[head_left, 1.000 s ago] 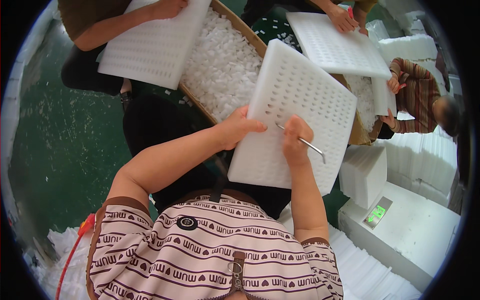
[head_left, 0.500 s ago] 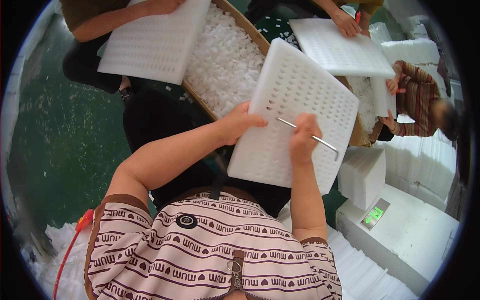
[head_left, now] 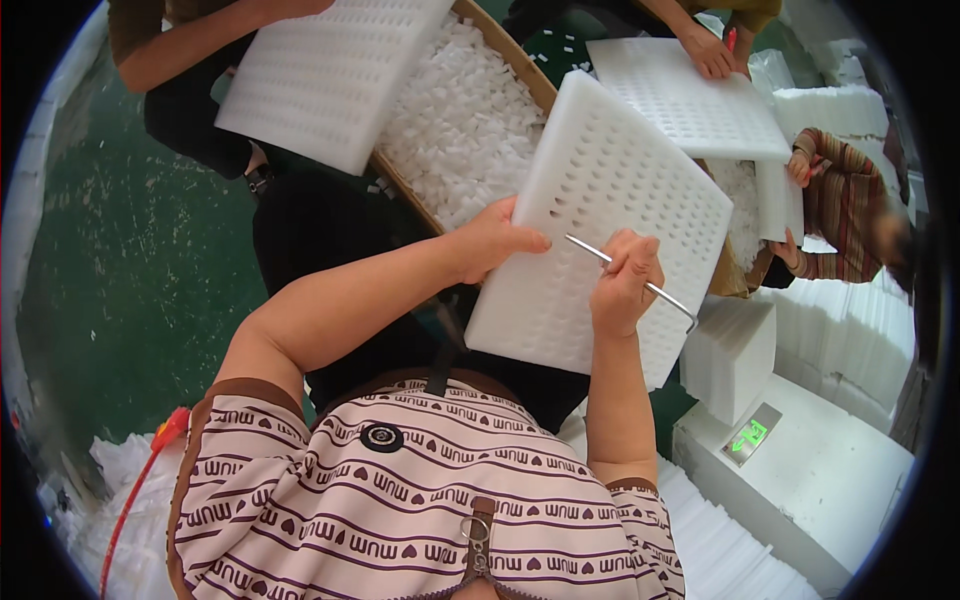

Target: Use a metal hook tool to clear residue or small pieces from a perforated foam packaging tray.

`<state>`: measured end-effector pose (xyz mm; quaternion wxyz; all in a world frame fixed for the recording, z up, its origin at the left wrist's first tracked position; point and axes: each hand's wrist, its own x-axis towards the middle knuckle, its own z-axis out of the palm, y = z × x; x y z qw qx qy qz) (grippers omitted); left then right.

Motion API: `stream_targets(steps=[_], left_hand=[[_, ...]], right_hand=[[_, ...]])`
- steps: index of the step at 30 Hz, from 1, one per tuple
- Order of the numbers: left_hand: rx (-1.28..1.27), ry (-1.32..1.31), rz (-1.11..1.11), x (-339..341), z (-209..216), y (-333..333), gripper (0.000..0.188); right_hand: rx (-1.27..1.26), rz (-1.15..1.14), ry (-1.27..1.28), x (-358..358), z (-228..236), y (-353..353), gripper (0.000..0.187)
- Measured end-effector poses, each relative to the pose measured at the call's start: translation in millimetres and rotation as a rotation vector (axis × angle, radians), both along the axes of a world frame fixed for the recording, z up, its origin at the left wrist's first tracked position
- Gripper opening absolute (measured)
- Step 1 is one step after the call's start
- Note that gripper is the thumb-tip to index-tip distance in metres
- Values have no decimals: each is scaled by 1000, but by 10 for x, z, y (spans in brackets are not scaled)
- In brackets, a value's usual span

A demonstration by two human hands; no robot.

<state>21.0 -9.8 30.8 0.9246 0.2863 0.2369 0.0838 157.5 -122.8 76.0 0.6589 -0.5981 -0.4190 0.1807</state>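
A thick white foam sheet (head_left: 620, 180) with rows of holes leans tilted in front of me. My left hand (head_left: 497, 240) grips its left edge, thumb on the face and the other fingers hidden behind. Wrapped in my right fist (head_left: 627, 282) is a thin metal rod (head_left: 672, 298) with a bent end, held over the lower part of the sheet. Its straight tip lies at the sheet's face close to my left thumb; whether it touches, I cannot tell. Dark open holes (head_left: 555, 212) show just above that tip.
Beyond the sheet stands a cardboard box (head_left: 520, 62) full of small white foam pieces (head_left: 460, 125). Co-workers' hands hold other perforated sheets (head_left: 310, 85) at the far left and far right. Stacked foam sheets (head_left: 735, 350) and a white cabinet-like block (head_left: 800, 480) are at my right.
The rod and my right fist have shifted slightly, and the rod tilts more steeply. The whole scene sits a little farther right in view. My left hand keeps its grip.
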Motion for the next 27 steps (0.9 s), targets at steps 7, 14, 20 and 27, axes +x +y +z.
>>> stream_targets(steps=[7, 14, 20, 27], left_hand=[[164, -137, 2, 10, 2, 5, 48], [88, -105, 16, 12, 1, 102, 46], [145, -86, -24, -1, 40, 88, 45], [205, -99, -1, -19, -54, 62, 46]], right_hand=[[-303, 36, -501, -140, 25, 239, 39], [0, -37, 5, 24, 17, 3, 43], [-113, 10, -278, -85, 127, 51, 39], [-257, 35, -546, -103, -4, 224, 30]])
